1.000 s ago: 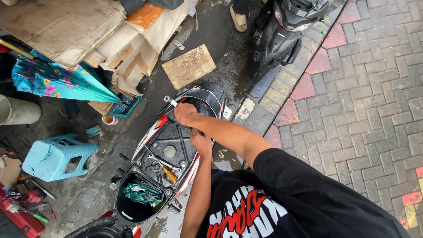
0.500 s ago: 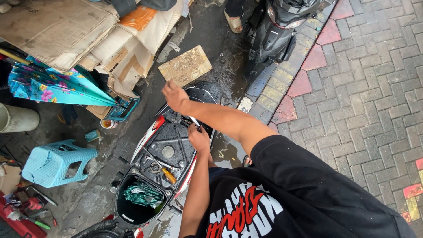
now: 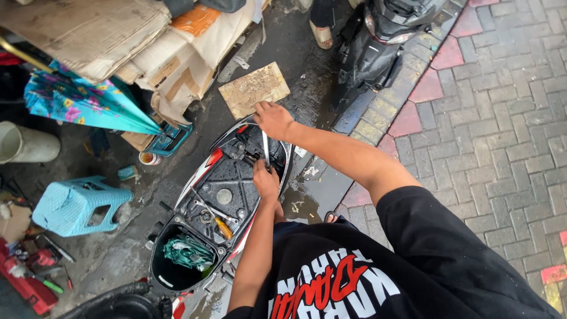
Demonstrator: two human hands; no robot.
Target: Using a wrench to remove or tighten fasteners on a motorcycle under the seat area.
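I am standing over wet asphalt (image 3: pixel 307 77) at a roadside repair spot, with brick paving (image 3: pixel 502 118) running along the right.

Far left, a blue stool (image 3: pixel 77 204) is sitting beside scattered tools, and a folded umbrella (image 3: pixel 88 103) is lying under stacked cardboard (image 3: pixel 88 29). In the middle, the scooter (image 3: pixel 227 195) is lying open with its seat off. A green cloth (image 3: pixel 189 251) is bunched in the tub, and a screwdriver (image 3: pixel 223 227) is resting on the black tray. A worn board (image 3: pixel 254 88) is lying on the ground past the scooter's tail.

My left hand (image 3: pixel 266 180) is curling down onto the tray at the foot of a thin silver bar (image 3: pixel 266 147). I cannot tell whether its fingers are gripping the bar or the fitting under it. My right hand (image 3: pixel 274 120) is clenching the bar's top end, with the arm stretched out over the tail. The bar is standing nearly upright between my two hands.

I judge that I am levering or turning a fastener at the rear of the tray. The next move calls for steady pressure from the right hand while the left is keeping the bar's tip seated, since the wet metal could let it slip.

Further right, a second black scooter (image 3: pixel 384 41) is parked at the kerb.
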